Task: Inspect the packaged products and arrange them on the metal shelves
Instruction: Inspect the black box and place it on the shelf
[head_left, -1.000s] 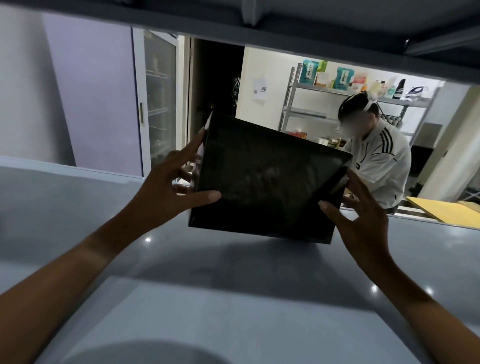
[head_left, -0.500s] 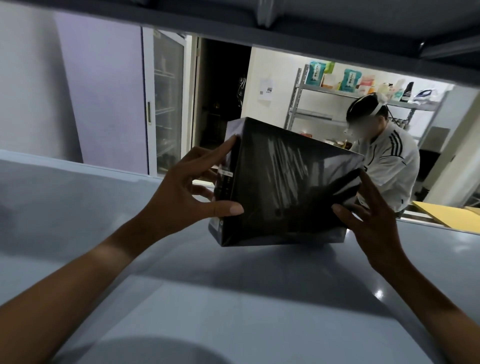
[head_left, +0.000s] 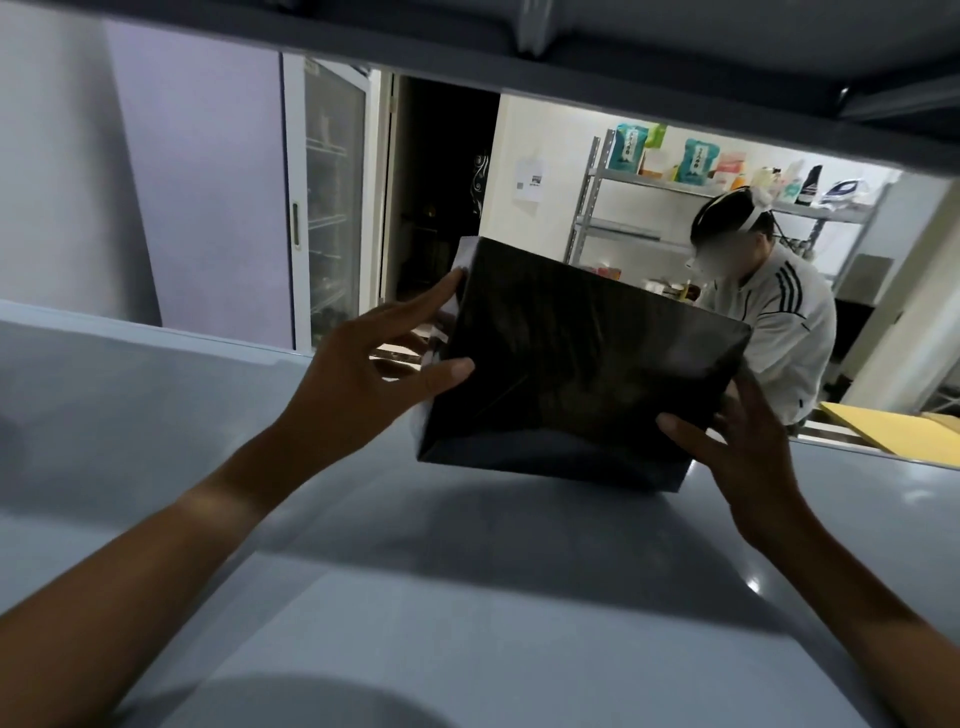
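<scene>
Left hand (head_left: 374, 364) grips the left edge of a flat black rectangular box wrapped in glossy film (head_left: 576, 364), thumb across the near face, index finger stretched up along the side near the top corner. Right hand (head_left: 748, 441) holds the box's lower right corner, thumb on the near face, other fingers round the right edge. Box sits at frame centre, tilted, left side higher than right, lower edge at or just above the smooth grey metal shelf surface (head_left: 467, 597); contact cannot be told. A pale strip shows down the box's left side. Both forearms reach in from the lower corners of the frame. Underside of a grey upper shelf (head_left: 623, 47) runs across the top of the frame. Beyond the shelf, right of centre, a person in a white jacket with black shoulder stripes (head_left: 769, 322) bends forward. Behind them, upper right, a silver metal rack (head_left: 675, 189) carries teal pouches and other small packages, too small to tell apart. Left of centre, a glass-door cabinet with white frame (head_left: 332, 208); upper left, a lilac wall panel (head_left: 208, 182). Yellow flat board (head_left: 893, 431) at the right edge.
</scene>
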